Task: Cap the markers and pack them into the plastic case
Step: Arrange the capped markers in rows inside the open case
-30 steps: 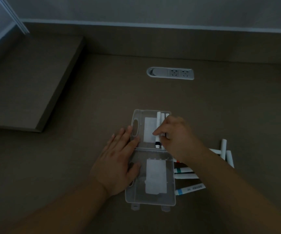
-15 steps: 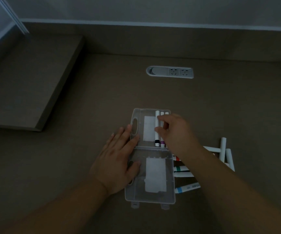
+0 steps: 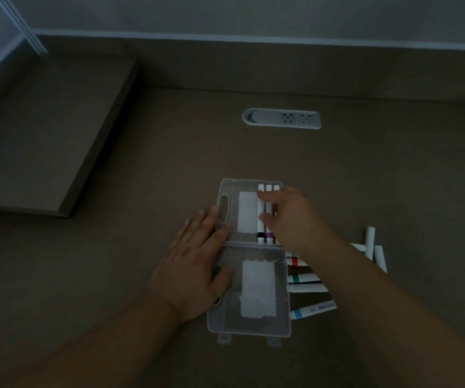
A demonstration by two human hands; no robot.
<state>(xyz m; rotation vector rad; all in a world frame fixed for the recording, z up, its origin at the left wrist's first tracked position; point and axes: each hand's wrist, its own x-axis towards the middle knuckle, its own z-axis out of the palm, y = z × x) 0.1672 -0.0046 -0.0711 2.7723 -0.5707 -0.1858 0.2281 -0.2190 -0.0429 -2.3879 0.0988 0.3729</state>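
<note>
From the head camera, looking down, a clear plastic case (image 3: 249, 256) lies open and flat on the brown tabletop (image 3: 113, 261), with one half farther away and one half closer to the person. Three white markers (image 3: 268, 214) lie side by side along the right wall of the far half, each running from front to back. The one on the left has a black band (image 3: 261, 234) near its close end, the middle one has a purple band (image 3: 269, 235), and the third is mostly hidden. The right hand (image 3: 287, 217) rests on these markers — its fingers are bent a little and lie across them, with a fingertip on the left marker's top part. I cannot tell if the grip is squeezing one of them or only touching. The left hand (image 3: 197, 261) lies flat on the left side of the case, fingers straight and a bit spread, pressing down near the oval handle hole (image 3: 223, 211). More markers (image 3: 304, 284) lie on the tabletop just to the right of the close half, partly under the right arm; you can see red, green and blue bands. A few white caps (image 3: 371, 247) lie farther right — near each other. A gray power socket strip (image 3: 281, 119) is set in the tabletop behind the case.
</note>
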